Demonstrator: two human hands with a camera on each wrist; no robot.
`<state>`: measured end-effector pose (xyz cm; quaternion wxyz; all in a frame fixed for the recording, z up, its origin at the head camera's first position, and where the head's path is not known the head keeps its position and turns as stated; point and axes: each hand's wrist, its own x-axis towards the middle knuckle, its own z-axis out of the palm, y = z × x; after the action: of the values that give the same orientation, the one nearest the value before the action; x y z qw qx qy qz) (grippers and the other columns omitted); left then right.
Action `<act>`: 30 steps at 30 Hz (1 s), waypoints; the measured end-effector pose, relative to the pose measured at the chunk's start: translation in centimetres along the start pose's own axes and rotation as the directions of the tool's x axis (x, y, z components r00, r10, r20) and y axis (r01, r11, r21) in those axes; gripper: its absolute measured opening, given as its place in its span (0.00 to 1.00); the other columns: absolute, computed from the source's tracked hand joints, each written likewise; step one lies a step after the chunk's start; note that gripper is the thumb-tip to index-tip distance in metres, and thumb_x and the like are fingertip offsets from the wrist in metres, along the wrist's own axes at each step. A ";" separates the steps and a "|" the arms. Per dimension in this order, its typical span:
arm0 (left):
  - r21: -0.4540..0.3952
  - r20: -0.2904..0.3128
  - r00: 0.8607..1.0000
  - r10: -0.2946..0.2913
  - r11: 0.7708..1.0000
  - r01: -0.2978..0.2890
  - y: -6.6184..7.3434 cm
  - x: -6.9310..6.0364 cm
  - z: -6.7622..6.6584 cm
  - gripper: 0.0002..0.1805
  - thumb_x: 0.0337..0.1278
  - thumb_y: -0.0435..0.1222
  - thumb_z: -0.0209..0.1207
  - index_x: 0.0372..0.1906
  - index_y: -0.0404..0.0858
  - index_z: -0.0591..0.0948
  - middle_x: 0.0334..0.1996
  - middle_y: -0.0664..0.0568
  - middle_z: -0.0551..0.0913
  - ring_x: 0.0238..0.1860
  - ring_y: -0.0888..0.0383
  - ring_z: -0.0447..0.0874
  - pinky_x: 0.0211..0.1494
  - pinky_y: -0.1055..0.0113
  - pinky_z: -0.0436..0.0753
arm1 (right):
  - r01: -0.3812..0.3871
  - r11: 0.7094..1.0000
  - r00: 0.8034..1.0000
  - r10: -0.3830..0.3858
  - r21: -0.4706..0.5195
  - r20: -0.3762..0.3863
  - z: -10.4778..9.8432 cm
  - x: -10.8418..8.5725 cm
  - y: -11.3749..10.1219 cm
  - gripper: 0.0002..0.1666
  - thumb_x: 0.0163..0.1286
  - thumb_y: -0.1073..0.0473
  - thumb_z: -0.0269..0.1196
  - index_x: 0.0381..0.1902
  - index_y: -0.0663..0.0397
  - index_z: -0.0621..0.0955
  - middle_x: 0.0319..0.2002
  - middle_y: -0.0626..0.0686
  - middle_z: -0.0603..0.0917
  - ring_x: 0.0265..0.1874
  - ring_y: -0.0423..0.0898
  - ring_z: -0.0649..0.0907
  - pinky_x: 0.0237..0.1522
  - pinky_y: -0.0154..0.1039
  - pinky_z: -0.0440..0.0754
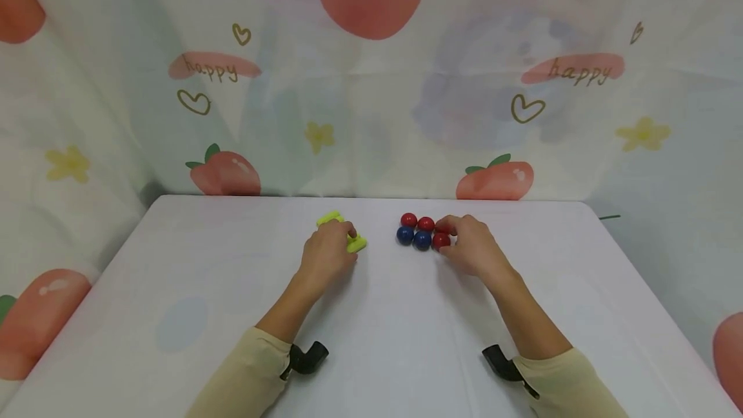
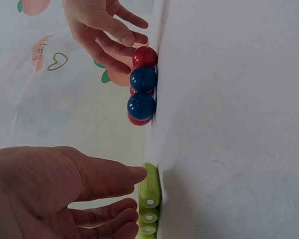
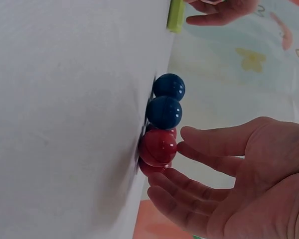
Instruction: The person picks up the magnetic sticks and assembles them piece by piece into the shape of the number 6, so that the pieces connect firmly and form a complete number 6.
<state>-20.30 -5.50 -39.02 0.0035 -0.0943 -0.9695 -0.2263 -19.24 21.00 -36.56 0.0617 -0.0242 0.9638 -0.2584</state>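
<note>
Yellow-green pieces [image 1: 356, 244] with rounded ends lie side by side on the table, left of centre. My left hand [image 1: 328, 251] is over them, its thumb at the near piece [image 2: 150, 189] in the left wrist view. To the right, red balls [image 1: 409, 220] and blue balls [image 1: 422, 240] sit close together in two rows. My right hand [image 1: 473, 247] is at the right end of the group, fingers loosely bent around the near red ball [image 3: 158, 148]; fingertips touch or nearly touch it. One more red ball is partly hidden behind my right fingers.
A white cloth [image 1: 371, 353] covers the table. Behind it hangs a printed curtain [image 1: 371, 115] with fruit, hearts and flowers. Black curved pieces [image 1: 310, 357] are fixed at both wrists, over the light sleeves [image 1: 246, 379].
</note>
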 end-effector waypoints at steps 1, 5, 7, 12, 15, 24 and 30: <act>0.004 -0.001 1.000 0.000 1.000 0.000 0.0 0.0 0.0 0.16 0.53 0.32 0.74 0.48 0.39 0.87 0.45 0.46 0.86 0.40 0.49 0.85 0.41 0.55 0.85 | -0.004 1.000 1.000 0.004 -0.001 0.004 0.1 0.1 0.0 0.29 0.67 0.65 0.67 0.66 0.58 0.80 0.58 0.68 0.79 0.59 0.65 0.77 0.55 0.58 0.85; 0.010 -0.001 1.000 0.004 1.000 -0.004 -0.1 0.1 0.1 0.16 0.53 0.31 0.73 0.48 0.38 0.87 0.44 0.45 0.85 0.37 0.49 0.85 0.39 0.55 0.84 | -0.012 1.000 1.000 0.013 -0.007 0.014 0.4 0.4 0.1 0.28 0.67 0.66 0.67 0.66 0.57 0.80 0.56 0.67 0.80 0.59 0.64 0.76 0.56 0.58 0.85; 0.014 -0.003 1.000 0.007 1.000 -0.007 -0.2 0.1 0.2 0.15 0.53 0.30 0.72 0.47 0.38 0.87 0.43 0.46 0.85 0.35 0.50 0.84 0.38 0.56 0.84 | -0.012 1.000 1.000 0.012 -0.010 0.014 0.6 0.5 0.1 0.27 0.67 0.66 0.67 0.64 0.57 0.81 0.54 0.66 0.80 0.58 0.63 0.77 0.55 0.57 0.85; 0.018 -0.004 1.000 0.007 1.000 -0.007 -0.1 0.2 0.5 0.13 0.53 0.28 0.69 0.45 0.38 0.88 0.41 0.48 0.84 0.36 0.52 0.83 0.38 0.57 0.84 | -0.009 1.000 1.000 0.009 -0.001 0.017 0.7 0.6 0.3 0.23 0.66 0.68 0.67 0.60 0.59 0.83 0.50 0.63 0.83 0.54 0.61 0.78 0.49 0.51 0.88; 0.010 -0.004 1.000 0.006 1.000 -0.006 0.0 0.2 0.6 0.13 0.53 0.27 0.69 0.45 0.38 0.87 0.41 0.48 0.85 0.38 0.53 0.83 0.40 0.57 0.84 | -0.017 1.000 1.000 0.017 0.003 0.023 0.7 0.6 0.5 0.21 0.65 0.68 0.68 0.57 0.60 0.83 0.48 0.62 0.84 0.52 0.60 0.80 0.47 0.48 0.88; 0.019 -0.025 0.999 0.032 0.999 -0.031 0.0 0.0 1.0 0.09 0.52 0.25 0.68 0.37 0.39 0.86 0.35 0.51 0.81 0.31 0.55 0.79 0.33 0.60 0.79 | -0.034 0.999 0.998 0.035 -0.019 0.054 0.0 0.5 0.8 0.18 0.65 0.65 0.69 0.53 0.58 0.84 0.44 0.61 0.84 0.46 0.57 0.81 0.40 0.44 0.87; 0.014 -0.026 0.999 0.035 0.999 -0.035 0.0 0.1 1.1 0.09 0.51 0.23 0.66 0.34 0.39 0.86 0.35 0.51 0.83 0.34 0.53 0.83 0.36 0.58 0.82 | -0.028 0.999 0.998 0.029 -0.019 0.058 -0.7 -0.1 0.8 0.18 0.63 0.64 0.70 0.51 0.57 0.84 0.46 0.62 0.85 0.48 0.58 0.81 0.42 0.47 0.87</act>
<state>-20.31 -4.95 -40.02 0.0210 -0.1082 -0.9691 -0.2207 -19.29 22.07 -36.33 0.0932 -0.0186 0.9641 -0.2479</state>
